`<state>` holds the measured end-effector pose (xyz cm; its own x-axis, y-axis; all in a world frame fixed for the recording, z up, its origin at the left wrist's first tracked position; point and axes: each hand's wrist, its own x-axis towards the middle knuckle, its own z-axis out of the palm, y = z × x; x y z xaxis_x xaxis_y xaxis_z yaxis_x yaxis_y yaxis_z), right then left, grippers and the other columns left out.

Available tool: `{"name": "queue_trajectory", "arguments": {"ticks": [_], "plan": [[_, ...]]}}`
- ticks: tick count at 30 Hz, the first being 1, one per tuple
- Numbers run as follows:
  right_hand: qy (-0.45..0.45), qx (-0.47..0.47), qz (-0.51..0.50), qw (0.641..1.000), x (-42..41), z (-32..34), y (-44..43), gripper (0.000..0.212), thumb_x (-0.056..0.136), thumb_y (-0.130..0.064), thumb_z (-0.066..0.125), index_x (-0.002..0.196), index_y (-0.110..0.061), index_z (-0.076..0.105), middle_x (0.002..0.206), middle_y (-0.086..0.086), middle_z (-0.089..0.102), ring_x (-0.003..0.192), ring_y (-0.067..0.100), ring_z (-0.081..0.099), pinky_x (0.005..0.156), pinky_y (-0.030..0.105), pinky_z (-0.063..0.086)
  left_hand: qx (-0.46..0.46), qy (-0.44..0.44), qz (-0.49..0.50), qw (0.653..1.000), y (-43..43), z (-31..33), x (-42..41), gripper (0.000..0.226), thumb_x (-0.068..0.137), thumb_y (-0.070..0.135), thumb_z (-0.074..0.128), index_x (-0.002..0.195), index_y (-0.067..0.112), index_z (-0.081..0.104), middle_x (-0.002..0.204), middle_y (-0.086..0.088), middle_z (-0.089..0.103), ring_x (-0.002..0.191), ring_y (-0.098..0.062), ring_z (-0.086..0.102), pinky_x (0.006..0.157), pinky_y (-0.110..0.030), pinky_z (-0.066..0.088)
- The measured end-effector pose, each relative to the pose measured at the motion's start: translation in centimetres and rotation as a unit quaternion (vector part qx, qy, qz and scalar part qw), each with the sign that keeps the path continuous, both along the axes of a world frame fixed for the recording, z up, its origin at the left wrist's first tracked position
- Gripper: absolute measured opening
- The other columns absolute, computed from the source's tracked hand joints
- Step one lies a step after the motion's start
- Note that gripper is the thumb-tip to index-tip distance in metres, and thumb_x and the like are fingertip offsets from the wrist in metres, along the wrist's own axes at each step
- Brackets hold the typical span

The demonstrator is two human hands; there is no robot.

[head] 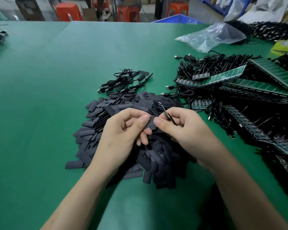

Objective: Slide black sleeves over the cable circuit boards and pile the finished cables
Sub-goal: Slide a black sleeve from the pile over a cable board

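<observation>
Our left hand (pixel 121 130) grip pinches a black sleeve (pixel 150 124) over the sleeve pile (pixel 116 105), mid-tabletop (pixel 40 80). Our right hand (pixel 179 128) grip pinches the cable PCB (pixel 168 115) just beside it. We see finished cables (pixel 123 80) behind the pile.

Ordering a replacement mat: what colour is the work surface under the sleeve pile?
Plain green; the work surface shows best in the head view.

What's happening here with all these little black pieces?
A person is working at a green table. The left hand pinches one black sleeve, and the right hand holds a cable end right beside it, above a heap of loose sleeves. The sleeve does not look fully on yet. A small pile of sleeved cables lies behind the heap, with more cables to the right.
</observation>
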<state>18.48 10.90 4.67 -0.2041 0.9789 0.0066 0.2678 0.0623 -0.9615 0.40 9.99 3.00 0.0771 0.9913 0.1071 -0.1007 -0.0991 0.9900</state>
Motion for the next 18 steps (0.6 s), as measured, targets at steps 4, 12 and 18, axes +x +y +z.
{"name": "queue_trajectory", "arguments": {"ticks": [4,12,18], "plan": [[0.045,-0.004,0.033,0.998,-0.1,0.1,-0.3,0.024,0.099,-0.022,0.065,0.075,-0.018,0.069,0.049,-0.019,0.054,0.042,-0.004,0.045,0.046,0.005,0.033,0.036,0.030,0.011,0.999,-0.4,-0.4,0.1,0.008,0.092,0.025,0.072,0.095,0.018,0.073,0.070,-0.001,0.071,0.054,-0.009,0.059,0.055,-0.017,0.048],[-0.006,0.060,-0.009,0.998,-0.7,1.0,-1.4,0.030,0.088,-0.047,0.065,0.081,-0.018,0.066,0.055,-0.011,0.045,0.052,0.004,0.039,0.049,0.022,0.031,0.139,0.164,0.084,0.973,-0.5,-0.6,-0.9,0.025,0.083,0.031,0.082,0.107,0.037,0.079,0.098,0.008,0.078,0.088,-0.027,0.072,0.083,-0.045,0.059],[-0.031,0.075,-0.036,0.996,0.4,1.8,-2.1,0.049,0.101,-0.053,0.035,0.086,-0.015,0.061,0.061,-0.009,0.036,0.055,0.011,0.034,0.059,0.036,0.031,0.114,0.123,0.109,0.980,-0.6,-0.7,-1.9,0.022,0.082,0.025,0.081,0.099,0.038,0.081,0.091,0.008,0.079,0.078,-0.010,0.069,0.077,-0.025,0.059]]}}
